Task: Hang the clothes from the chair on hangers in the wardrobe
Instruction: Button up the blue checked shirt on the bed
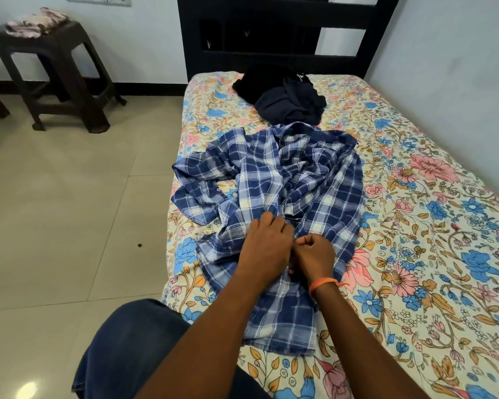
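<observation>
I see a dark brown stool at the upper left on the pale tiled floor, with a small heap of pinkish patterned cloth on its seat. A small dark speck lies on the tiles beside the bed. The bed's floral sheet fills the right of my view, and its dark headboard stands against the wall. A pile of dark clothes sits near the headboard, just beyond the collar end of the blue checked shirt.

That shirt lies crumpled along the middle of the bed, one sleeve trailing toward the bed's left edge, its hem toward me. Nothing lies between me and it except my own arms.

My forearms cover the lower middle of the shirt, and the fingertips of both hands are turned away from me, so I cannot make out exactly what part of the fabric they have. The bottom left shows a jeans-clad leg, cut off by the frame.

The left hand is curled down onto the shirt's front, fingers bunching the cloth. The right hand, an orange thread band on its wrist, is closed tight and touching the left, seemingly pinching the shirt's edge.
</observation>
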`<state>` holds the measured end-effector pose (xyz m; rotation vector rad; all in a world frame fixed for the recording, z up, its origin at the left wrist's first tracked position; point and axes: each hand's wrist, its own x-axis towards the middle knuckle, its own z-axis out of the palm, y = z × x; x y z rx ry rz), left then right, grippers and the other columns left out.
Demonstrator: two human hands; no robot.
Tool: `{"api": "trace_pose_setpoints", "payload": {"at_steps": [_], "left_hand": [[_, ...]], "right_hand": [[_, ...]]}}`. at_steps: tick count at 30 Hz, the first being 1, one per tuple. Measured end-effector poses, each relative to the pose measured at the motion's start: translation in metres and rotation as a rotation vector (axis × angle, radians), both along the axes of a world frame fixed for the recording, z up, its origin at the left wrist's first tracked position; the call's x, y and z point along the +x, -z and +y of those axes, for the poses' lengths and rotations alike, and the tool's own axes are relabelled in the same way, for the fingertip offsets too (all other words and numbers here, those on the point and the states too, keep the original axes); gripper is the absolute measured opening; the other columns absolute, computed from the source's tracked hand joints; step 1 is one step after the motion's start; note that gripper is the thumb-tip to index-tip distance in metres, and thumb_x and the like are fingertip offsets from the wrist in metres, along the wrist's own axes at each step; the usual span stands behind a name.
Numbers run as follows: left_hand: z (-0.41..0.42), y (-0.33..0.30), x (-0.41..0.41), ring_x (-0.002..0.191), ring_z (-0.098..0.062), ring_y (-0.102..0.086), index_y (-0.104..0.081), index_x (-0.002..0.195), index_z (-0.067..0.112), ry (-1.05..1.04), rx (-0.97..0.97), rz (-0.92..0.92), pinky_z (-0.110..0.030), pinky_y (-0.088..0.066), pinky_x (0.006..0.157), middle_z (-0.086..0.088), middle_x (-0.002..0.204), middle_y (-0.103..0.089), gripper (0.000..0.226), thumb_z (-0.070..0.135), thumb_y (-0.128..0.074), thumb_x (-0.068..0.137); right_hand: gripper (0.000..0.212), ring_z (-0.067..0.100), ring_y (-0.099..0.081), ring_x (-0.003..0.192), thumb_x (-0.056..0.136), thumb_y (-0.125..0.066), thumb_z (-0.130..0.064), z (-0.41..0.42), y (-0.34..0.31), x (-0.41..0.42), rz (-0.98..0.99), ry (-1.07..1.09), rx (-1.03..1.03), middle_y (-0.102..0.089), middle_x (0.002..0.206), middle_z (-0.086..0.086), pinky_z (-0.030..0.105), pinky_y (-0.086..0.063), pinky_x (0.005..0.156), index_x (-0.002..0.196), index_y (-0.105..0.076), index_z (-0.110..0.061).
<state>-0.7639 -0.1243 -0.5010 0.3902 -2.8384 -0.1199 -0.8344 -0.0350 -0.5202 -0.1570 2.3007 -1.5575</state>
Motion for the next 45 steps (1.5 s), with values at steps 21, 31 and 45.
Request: {"api": "trace_pose_setpoints", "payload": {"at_steps": [21, 31, 45], "left_hand": [[-0.018, 0.016, -0.005, 0.081, -0.015, -0.068, -0.075, 0.089, 0.016, -0.486, 0.835, 0.070, -0.028, -0.056, 0.073, -0.001, 0.095, -0.073, 0.028, -0.007, -0.060, 0.089], [-0.009, -0.004, 0.002, 0.098, -0.029, -0.062, -0.069, 0.099, 0.008, -0.363, 0.367, -0.163, -0.043, -0.057, 0.079, -0.012, 0.101, -0.066, 0.018, 0.003, -0.057, 0.088], [-0.004, -0.002, 0.000, 0.113, -0.032, -0.055, -0.062, 0.117, 0.004, -0.178, 0.076, -0.230, -0.042, -0.054, 0.088, -0.015, 0.121, -0.059, 0.027, -0.001, -0.060, 0.091]], "right_hand": [[0.004, 0.018, -0.060, 0.051, 0.090, -0.064, 0.004, 0.026, 0.019, -0.005, -0.217, 0.019, -0.441, -0.062, 0.068, 0.007, 0.028, -0.056, 0.049, 0.093, -0.064, 0.002], [0.019, 0.018, -0.064, 0.054, 0.084, -0.065, 0.013, 0.031, 0.016, -0.007, -0.326, -0.014, -0.531, -0.068, 0.068, 0.009, 0.028, -0.059, 0.055, 0.096, -0.061, -0.001], [0.006, 0.025, -0.067, 0.060, 0.086, -0.070, 0.002, 0.029, 0.021, 0.001, -0.220, 0.023, -0.383, -0.068, 0.073, 0.018, 0.032, -0.061, 0.058, 0.091, -0.067, 0.005]]}}
